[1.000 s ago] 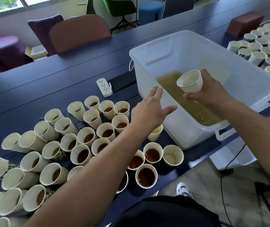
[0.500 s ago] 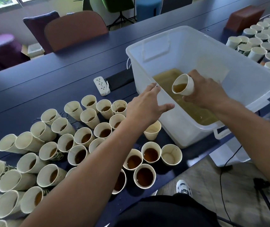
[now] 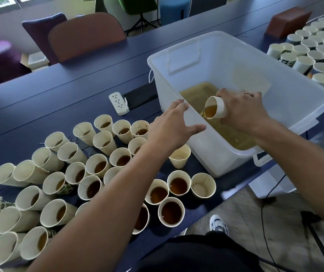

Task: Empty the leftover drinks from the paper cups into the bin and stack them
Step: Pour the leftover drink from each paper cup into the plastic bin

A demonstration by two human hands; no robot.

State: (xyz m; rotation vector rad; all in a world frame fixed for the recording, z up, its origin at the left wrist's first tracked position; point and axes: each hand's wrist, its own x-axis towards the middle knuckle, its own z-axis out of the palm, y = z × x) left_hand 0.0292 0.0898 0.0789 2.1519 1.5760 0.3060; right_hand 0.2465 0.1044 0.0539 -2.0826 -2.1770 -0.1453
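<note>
Tilted paper cup pouring brown drink (mouth leftward) into translucent bin

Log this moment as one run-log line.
step: pouring | right hand: grips tilted paper cup over clear plastic bin | left hand: open above bin's near wall | brown drink: streaming out

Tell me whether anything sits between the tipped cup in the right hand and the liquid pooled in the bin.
Nothing visible does. The right hand holds the tipped cup inside the bin, its mouth directly over the pooled liquid. The left hand is open at the bin's near wall, beside the pour.
</note>
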